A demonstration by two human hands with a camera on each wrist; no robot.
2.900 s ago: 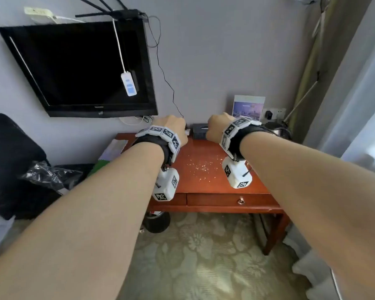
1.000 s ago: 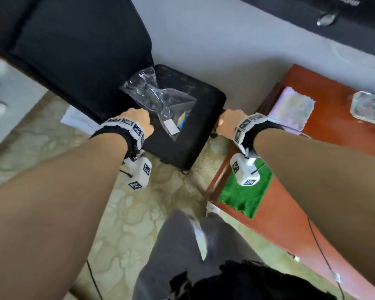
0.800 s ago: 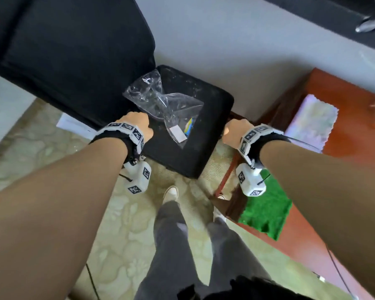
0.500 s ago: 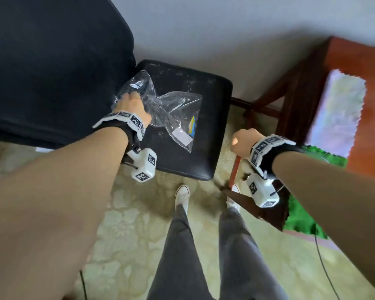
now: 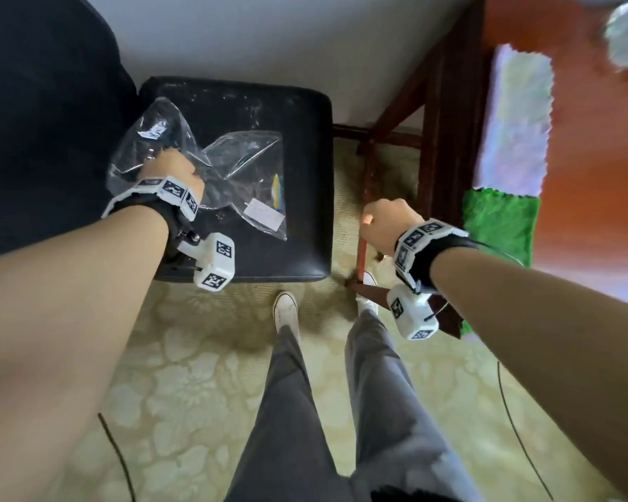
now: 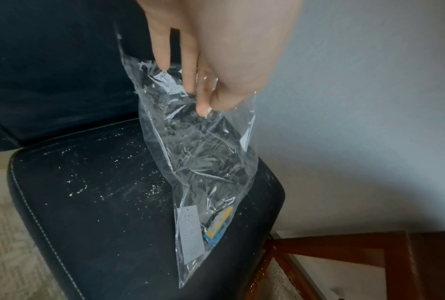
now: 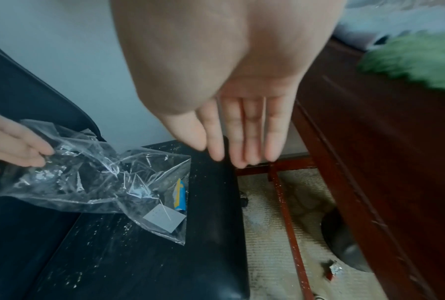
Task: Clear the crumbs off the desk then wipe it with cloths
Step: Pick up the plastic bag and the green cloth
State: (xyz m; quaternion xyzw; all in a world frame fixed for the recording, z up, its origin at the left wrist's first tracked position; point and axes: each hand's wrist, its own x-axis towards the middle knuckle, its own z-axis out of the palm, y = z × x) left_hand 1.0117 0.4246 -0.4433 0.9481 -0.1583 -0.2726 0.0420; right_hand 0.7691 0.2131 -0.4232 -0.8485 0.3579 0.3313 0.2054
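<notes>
A clear plastic bag (image 5: 243,164) with a white label and a blue-yellow packet inside lies on a black stool (image 5: 290,248). My left hand (image 5: 171,168) pinches the bag's upper end between thumb and fingers (image 6: 203,109) and lifts that end off the stool (image 6: 87,223). White crumbs (image 6: 82,188) speckle the stool's seat. My right hand (image 7: 241,154) hangs open with straight fingers over the stool's right edge, holding nothing. On the red-brown desk (image 5: 595,182) at the right lie a green cloth (image 5: 501,222) and a pale cloth (image 5: 515,117).
A black sofa (image 5: 33,121) stands left of the stool against the grey wall. The desk's leg and crossbars (image 5: 363,248) rise between stool and desk. My legs and white shoes (image 5: 285,309) stand on patterned carpet. A wrapper scrap (image 7: 334,270) lies under the desk.
My view swung from the desk down to the stool. The left hand reached onto the plastic bag and took hold of it. The right hand left the desk corner and opened beside the stool.
</notes>
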